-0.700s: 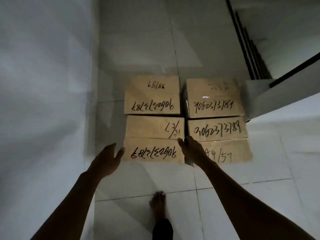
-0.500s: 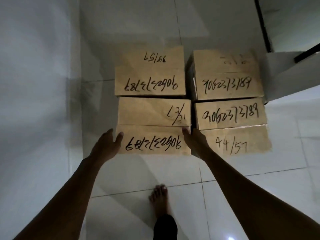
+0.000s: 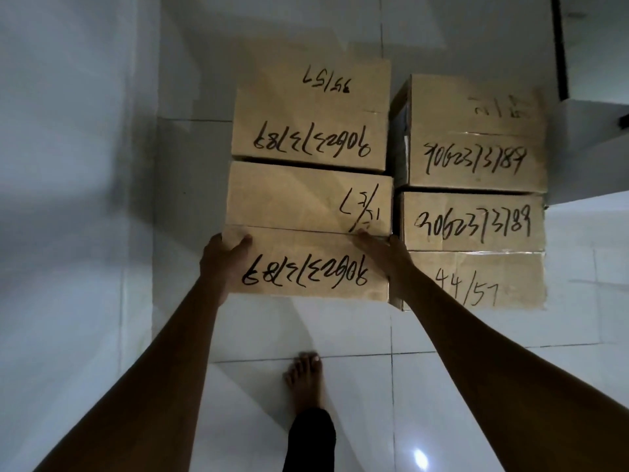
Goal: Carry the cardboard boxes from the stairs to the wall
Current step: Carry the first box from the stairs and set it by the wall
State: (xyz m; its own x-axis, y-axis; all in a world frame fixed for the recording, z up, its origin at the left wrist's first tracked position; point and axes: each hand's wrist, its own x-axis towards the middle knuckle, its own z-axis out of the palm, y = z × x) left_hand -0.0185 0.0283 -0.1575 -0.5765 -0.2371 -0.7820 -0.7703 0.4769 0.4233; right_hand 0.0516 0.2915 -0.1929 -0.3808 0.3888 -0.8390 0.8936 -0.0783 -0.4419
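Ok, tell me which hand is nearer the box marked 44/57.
Right. The right hand sits in the gap beside the 44/57 box, gripping the neighbouring near-left box. The left hand holds that box's far side, a full box away.

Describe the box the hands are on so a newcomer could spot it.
Four cardboard boxes sit in two columns on the white tiled floor beside the left wall. It is the near box of the left column, with the left hand and right hand at its sides. Its writing reads upside down.
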